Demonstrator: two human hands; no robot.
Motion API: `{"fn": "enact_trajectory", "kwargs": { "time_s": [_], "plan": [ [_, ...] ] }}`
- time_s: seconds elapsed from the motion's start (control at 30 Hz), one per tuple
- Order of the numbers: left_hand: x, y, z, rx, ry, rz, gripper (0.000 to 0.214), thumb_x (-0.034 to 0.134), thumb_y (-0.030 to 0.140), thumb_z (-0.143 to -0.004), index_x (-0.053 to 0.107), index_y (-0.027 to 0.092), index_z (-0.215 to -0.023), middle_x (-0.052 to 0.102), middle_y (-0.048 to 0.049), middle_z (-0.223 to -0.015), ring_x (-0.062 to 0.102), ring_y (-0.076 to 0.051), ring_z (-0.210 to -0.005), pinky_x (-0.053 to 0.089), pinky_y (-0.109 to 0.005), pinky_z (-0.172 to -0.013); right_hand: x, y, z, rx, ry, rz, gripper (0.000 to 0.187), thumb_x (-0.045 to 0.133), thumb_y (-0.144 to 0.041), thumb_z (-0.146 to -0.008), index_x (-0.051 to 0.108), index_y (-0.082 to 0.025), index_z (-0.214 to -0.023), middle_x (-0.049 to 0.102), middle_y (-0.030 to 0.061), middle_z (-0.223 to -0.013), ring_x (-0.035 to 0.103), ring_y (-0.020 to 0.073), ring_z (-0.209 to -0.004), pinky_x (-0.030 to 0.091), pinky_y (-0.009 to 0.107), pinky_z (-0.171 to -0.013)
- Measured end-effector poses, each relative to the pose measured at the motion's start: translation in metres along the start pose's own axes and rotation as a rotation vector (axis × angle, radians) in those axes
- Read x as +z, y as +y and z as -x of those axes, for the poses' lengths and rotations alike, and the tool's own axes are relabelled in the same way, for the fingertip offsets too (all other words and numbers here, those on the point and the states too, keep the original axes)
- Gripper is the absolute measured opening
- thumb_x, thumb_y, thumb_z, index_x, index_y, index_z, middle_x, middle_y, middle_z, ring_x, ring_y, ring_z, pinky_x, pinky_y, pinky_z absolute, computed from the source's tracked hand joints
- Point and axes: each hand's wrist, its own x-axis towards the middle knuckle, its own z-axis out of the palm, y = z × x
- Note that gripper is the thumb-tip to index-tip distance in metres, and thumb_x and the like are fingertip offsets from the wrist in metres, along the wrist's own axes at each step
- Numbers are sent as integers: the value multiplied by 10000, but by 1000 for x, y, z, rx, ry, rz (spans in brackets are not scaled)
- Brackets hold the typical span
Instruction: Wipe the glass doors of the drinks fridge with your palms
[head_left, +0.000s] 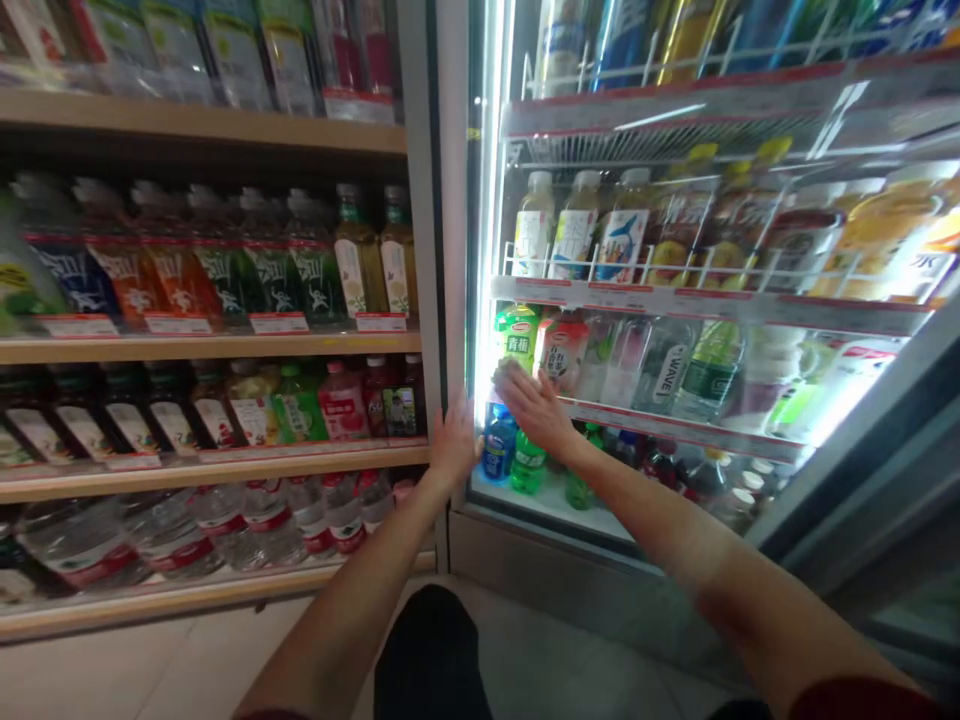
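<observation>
My left hand [454, 440] rests against the metal door frame [452, 250] of the lit drinks fridge, its fingers stretched upward. Inside the opening, my right hand [536, 408] is at the left end of a shelf edge [637, 415]. A small greyish, blurred patch shows at its fingertips, too unclear to name. Just behind that hand stand a green-labelled bottle [516, 335] and a red-labelled bottle [564, 345]. Below it are a blue bottle [496, 445] and a green bottle [528, 462] on the fridge floor.
Wooden shelves [225, 348] with several rows of bottled drinks stand to the left. Higher fridge shelves hold more bottles [574, 225] behind wire rails. At the right is the dark fridge door edge [862, 440]. My knee [431, 655] is near the tiled floor [525, 650].
</observation>
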Motion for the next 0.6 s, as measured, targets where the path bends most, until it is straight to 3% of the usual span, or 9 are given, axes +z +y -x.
{"fn": "enact_trajectory", "kwargs": {
  "time_s": [0.13,0.33,0.4,0.53,0.6],
  "plan": [
    [2,2,4,-24,-10,11,672,560,227,-807,322,90,-1421,272,-214,-1517,237,-310,-1421,286,-535,-1113,-2,2,-5,75,14,-2,489,344,-95,-923,420,-154,-1402,428,106,-1452,296,228,-1405,64,557,-1172],
    [1,24,12,9,-61,8,669,542,219,-816,311,80,-1428,264,-200,-1523,235,-308,-1422,276,-538,-1120,2,-4,49,-87,-104,-8,516,366,-51,-877,464,-171,-1369,434,72,-1454,350,232,-1376,69,543,-1175],
    [0,33,14,16,-78,24,680,549,215,-809,309,67,-1427,253,-201,-1526,223,-309,-1426,259,-544,-1126,-6,7,59,-18,-75,9,528,375,-62,-878,437,-168,-1391,426,84,-1458,331,240,-1386,33,558,-1168],
    [-1,51,10,25,-109,51,699,546,213,-807,289,57,-1438,208,-178,-1546,173,-297,-1441,214,-527,-1150,-28,35,70,257,39,64,549,419,-147,-891,374,-180,-1438,382,120,-1481,274,272,-1410,4,587,-1150],
    [-1,62,7,42,-111,51,708,549,214,-804,283,61,-1442,196,-170,-1551,157,-293,-1445,208,-520,-1155,-35,39,84,253,36,61,554,423,-146,-887,379,-203,-1437,403,110,-1470,290,270,-1403,32,588,-1149]
  ]
}}
